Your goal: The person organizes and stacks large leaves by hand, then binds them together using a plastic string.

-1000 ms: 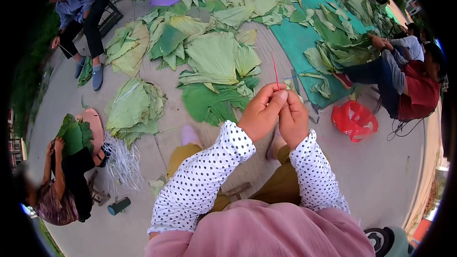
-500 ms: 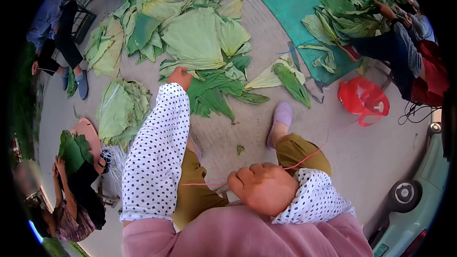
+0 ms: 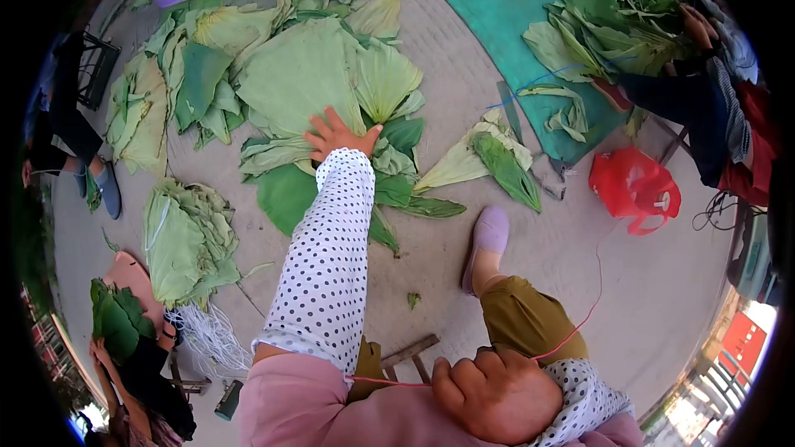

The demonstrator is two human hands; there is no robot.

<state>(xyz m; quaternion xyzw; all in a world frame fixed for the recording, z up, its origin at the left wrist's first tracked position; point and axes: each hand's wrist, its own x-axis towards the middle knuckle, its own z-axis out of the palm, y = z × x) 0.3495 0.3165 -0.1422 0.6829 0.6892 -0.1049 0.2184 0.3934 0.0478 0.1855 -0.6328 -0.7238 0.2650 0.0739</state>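
My left hand (image 3: 341,136) lies with fingers spread on a pile of large green leaves (image 3: 294,74), near the folded lower edge of the top leaf. Darker leaves stick out beneath my wrist. Close to my lap, my right hand (image 3: 497,397) is closed around a thin red string (image 3: 573,333). One end of the string shows to the left of my fist; the other side runs up toward a red plastic bag (image 3: 623,186). A yellowish leaf and a green one (image 3: 503,167) lie on the ground right of the pile.
At left sit a tied leaf bundle (image 3: 189,240) and white strings (image 3: 209,339). A person at lower left handles a leaf (image 3: 120,319); people sit at both sides. A green mat (image 3: 497,25) with leaves stretches at upper right. A wooden stool (image 3: 411,349) is by my legs.
My left hand has gone from curled at the leaf pile's lower edge to spread flat on top, farther right and forward. My right hand still grips the string, slightly lower in view.
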